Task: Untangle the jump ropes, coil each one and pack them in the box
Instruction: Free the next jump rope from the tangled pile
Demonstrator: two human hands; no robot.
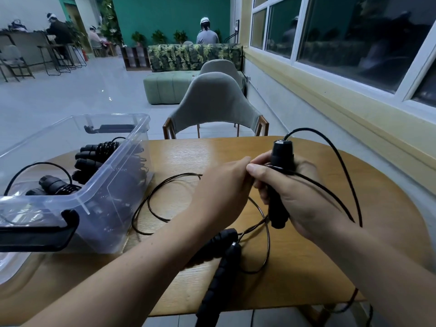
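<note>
Black handle (281, 153): right hand (304, 197); cord (306, 129): left hand (219, 185); box (111, 166) at table (306, 267) edge.

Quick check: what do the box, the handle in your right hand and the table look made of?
Box: clear glossy plastic; contents show through. Handle: matte black, foam-like grip; silvery cap looks metal. Table: wood grain, satin sheen; solid or veneer, cannot tell.

Bare table (236, 154) lay open beyond the hands, while the clear box (113, 185) blocked the left and cord loops (151, 208) crossed the middle.
</note>
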